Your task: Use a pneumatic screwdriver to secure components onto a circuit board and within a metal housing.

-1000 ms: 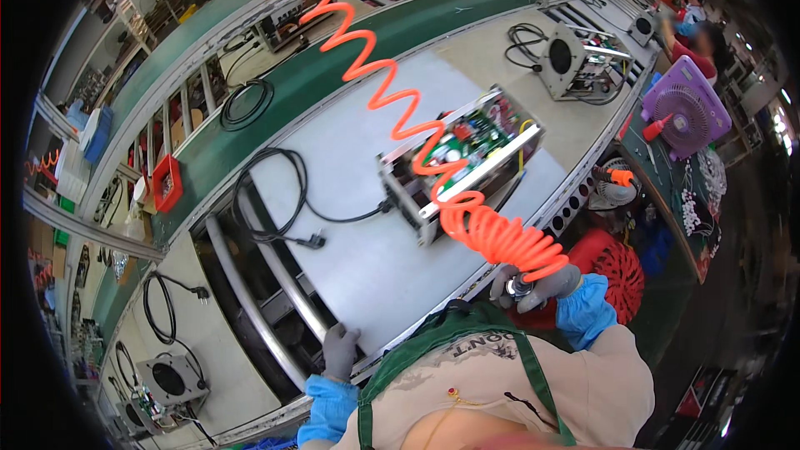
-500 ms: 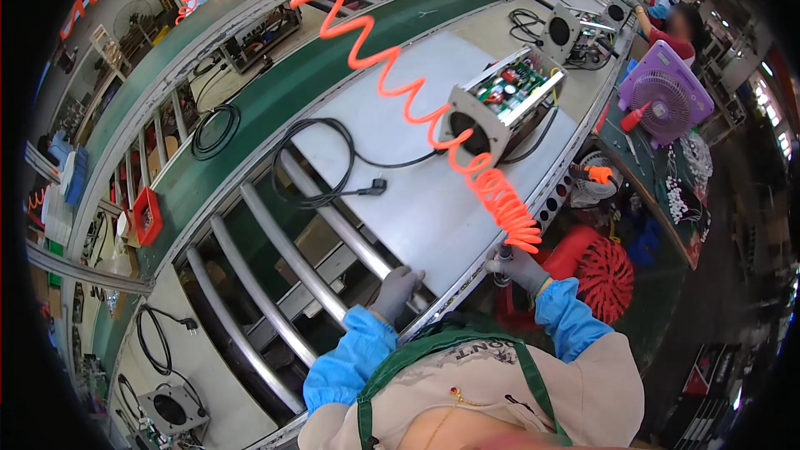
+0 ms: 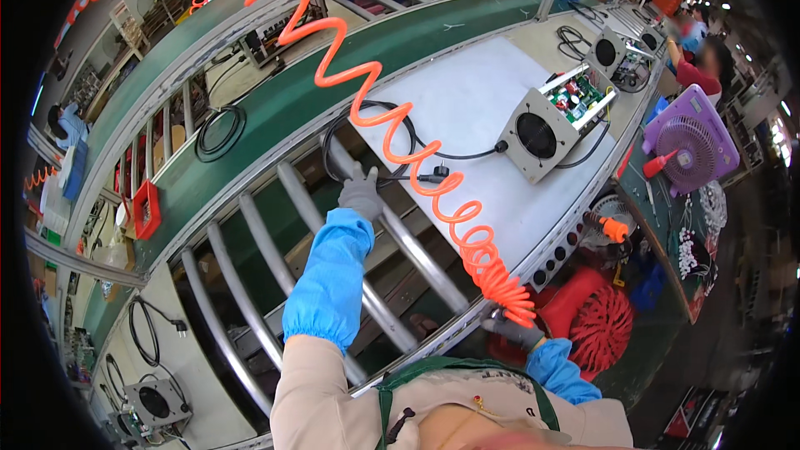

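Note:
My left hand (image 3: 361, 194) wears a grey glove and reaches over the metal rollers (image 3: 417, 254), fingers apart, beside the black power cable (image 3: 467, 156) and its plug (image 3: 435, 175). Whether the fingertips touch the cable is unclear. The cable leads to a grey-framed unit (image 3: 537, 135) with a round dark opening and an exposed circuit board (image 3: 575, 98), standing on a pale board (image 3: 467, 92). My gloved right hand (image 3: 515, 330), by the line's near edge, is closed around a dark air tool (image 3: 493, 314) under the orange coiled hose (image 3: 500, 283); the tool is mostly hidden.
The orange hose hangs across the work area. To the right, a side table (image 3: 654, 225) carries a purple fan (image 3: 692, 140) and a red bottle (image 3: 658, 164). Below stands a red slotted cover (image 3: 602, 317). Another unit (image 3: 607, 52) and a person (image 3: 700, 71) are farther along.
My left hand has moved from the pale board's near corner, forward and left, to beside the cable. My right hand keeps the air tool. The view has shifted, and more roller shows beside the board.

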